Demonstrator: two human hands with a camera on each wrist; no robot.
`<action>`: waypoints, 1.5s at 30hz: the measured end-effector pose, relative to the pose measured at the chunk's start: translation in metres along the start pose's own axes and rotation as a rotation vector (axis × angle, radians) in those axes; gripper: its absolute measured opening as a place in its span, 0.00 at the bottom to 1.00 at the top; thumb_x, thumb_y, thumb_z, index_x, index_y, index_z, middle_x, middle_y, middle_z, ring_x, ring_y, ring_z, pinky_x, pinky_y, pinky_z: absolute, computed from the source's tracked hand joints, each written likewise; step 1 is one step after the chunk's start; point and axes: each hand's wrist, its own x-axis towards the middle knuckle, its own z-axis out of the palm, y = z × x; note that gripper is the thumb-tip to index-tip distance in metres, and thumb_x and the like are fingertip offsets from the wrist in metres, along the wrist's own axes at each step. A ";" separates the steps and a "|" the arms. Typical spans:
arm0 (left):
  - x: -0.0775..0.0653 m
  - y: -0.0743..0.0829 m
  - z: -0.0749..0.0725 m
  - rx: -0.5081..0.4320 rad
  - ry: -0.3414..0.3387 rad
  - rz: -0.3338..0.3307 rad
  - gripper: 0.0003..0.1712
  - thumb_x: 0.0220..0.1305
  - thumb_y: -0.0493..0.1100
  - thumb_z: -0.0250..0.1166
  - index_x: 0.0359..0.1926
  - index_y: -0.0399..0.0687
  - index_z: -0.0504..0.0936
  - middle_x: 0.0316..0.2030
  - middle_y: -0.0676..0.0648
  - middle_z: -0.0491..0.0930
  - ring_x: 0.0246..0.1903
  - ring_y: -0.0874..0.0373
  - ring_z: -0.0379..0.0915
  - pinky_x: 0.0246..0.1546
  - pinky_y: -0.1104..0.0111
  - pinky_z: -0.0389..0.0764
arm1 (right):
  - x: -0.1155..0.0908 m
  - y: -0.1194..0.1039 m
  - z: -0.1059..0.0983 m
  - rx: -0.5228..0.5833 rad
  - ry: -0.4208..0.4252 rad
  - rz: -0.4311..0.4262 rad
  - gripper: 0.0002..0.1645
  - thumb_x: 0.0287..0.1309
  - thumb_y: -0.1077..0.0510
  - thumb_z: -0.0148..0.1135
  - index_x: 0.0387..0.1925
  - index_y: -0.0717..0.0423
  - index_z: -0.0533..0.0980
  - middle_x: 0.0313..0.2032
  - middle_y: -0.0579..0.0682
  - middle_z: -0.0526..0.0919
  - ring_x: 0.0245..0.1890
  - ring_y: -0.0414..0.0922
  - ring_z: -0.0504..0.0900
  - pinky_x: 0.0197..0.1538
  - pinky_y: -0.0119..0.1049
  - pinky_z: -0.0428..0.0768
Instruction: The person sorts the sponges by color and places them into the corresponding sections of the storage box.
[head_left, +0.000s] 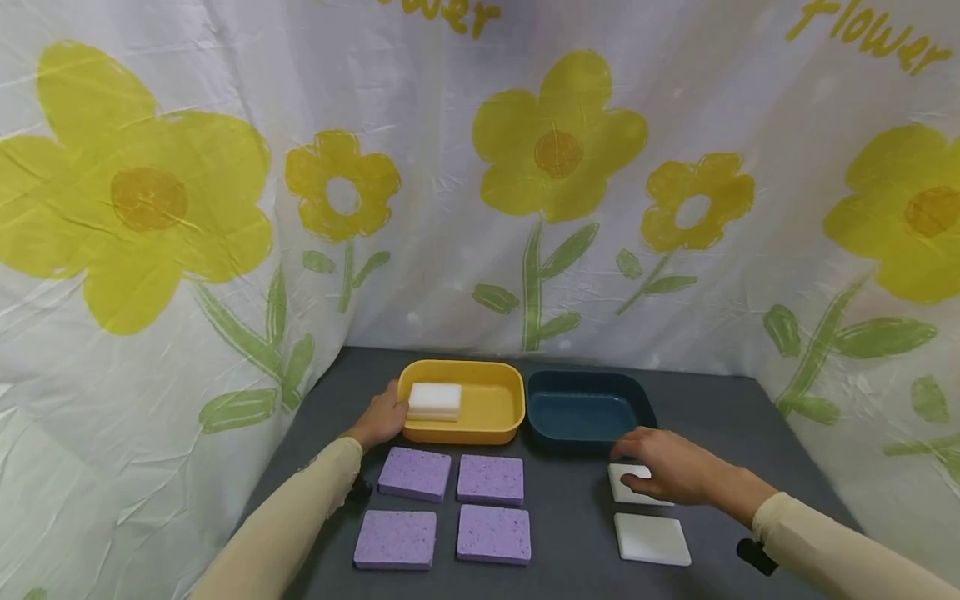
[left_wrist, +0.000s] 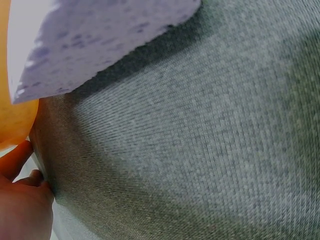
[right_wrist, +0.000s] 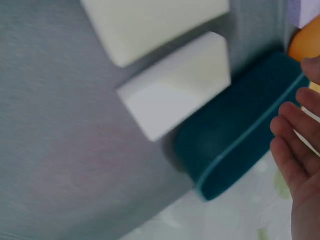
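My left hand [head_left: 381, 417] holds the left end of the yellow container [head_left: 491, 434]. White sponges [head_left: 435, 400], seemingly stacked, lie inside that container, against its left side. The left wrist view shows the left thumb and fingers [left_wrist: 20, 160] at the container's outer side. My right hand [head_left: 671, 462] hovers with loosely bent fingers over a white sponge [head_left: 626, 492], near the front right corner of the dark blue container [head_left: 577, 437]. A second white sponge [head_left: 652, 540] lies nearer to me. Nothing is between the right fingers in the right wrist view.
Several purple sponges lie in two rows in front of the yellow container, among them a back left one [head_left: 415, 473] and a front right one [head_left: 493, 535]. The grey tabletop [head_left: 570, 533] ends at a flower-painted white curtain [head_left: 442, 275].
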 end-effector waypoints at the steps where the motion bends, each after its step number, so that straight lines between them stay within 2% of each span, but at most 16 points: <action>1: 0.000 0.001 -0.001 -0.001 0.000 0.000 0.33 0.83 0.43 0.45 0.80 0.32 0.54 0.67 0.29 0.75 0.60 0.42 0.76 0.69 0.41 0.73 | -0.003 0.001 0.002 0.000 0.003 -0.003 0.15 0.68 0.55 0.75 0.54 0.53 0.86 0.52 0.48 0.90 0.49 0.47 0.89 0.48 0.44 0.88; 6: -0.002 0.003 -0.005 0.015 0.011 0.022 0.33 0.82 0.43 0.44 0.80 0.31 0.55 0.66 0.27 0.76 0.58 0.42 0.76 0.67 0.42 0.75 | -0.016 0.005 0.016 -0.011 0.014 0.012 0.15 0.64 0.57 0.77 0.51 0.54 0.86 0.51 0.49 0.90 0.49 0.49 0.90 0.48 0.46 0.89; 8: -0.004 0.003 -0.005 0.018 0.013 0.024 0.33 0.83 0.44 0.44 0.79 0.31 0.55 0.65 0.28 0.76 0.57 0.42 0.76 0.66 0.43 0.75 | -0.021 0.006 0.022 -0.015 0.018 0.044 0.15 0.63 0.57 0.78 0.51 0.53 0.86 0.50 0.49 0.90 0.49 0.49 0.89 0.47 0.46 0.89; 13: -0.002 0.003 -0.001 0.003 0.001 0.003 0.33 0.83 0.43 0.44 0.81 0.32 0.54 0.66 0.29 0.76 0.60 0.41 0.76 0.69 0.41 0.73 | -0.030 0.009 0.037 -0.029 0.026 0.114 0.19 0.59 0.57 0.81 0.51 0.53 0.86 0.50 0.50 0.89 0.47 0.49 0.89 0.45 0.45 0.89; 20: 0.002 -0.003 0.001 -0.003 -0.005 -0.006 0.34 0.83 0.44 0.45 0.81 0.33 0.54 0.68 0.30 0.75 0.62 0.42 0.75 0.71 0.41 0.72 | -0.035 0.021 0.051 -0.030 0.043 0.148 0.21 0.56 0.57 0.83 0.49 0.53 0.85 0.49 0.50 0.87 0.47 0.51 0.87 0.44 0.47 0.87; 32: 0.002 -0.003 0.003 0.005 0.011 -0.001 0.33 0.84 0.43 0.46 0.81 0.34 0.55 0.68 0.31 0.76 0.61 0.43 0.76 0.71 0.41 0.73 | -0.038 0.040 0.064 0.063 0.010 0.199 0.21 0.54 0.59 0.84 0.47 0.50 0.83 0.44 0.46 0.86 0.40 0.42 0.85 0.38 0.41 0.84; 45: 0.001 -0.004 0.003 -0.004 0.011 0.001 0.32 0.84 0.43 0.46 0.81 0.34 0.56 0.65 0.32 0.77 0.59 0.44 0.77 0.67 0.42 0.75 | -0.036 0.046 0.063 0.109 0.012 0.166 0.20 0.55 0.59 0.83 0.47 0.50 0.82 0.44 0.46 0.88 0.39 0.40 0.85 0.37 0.40 0.83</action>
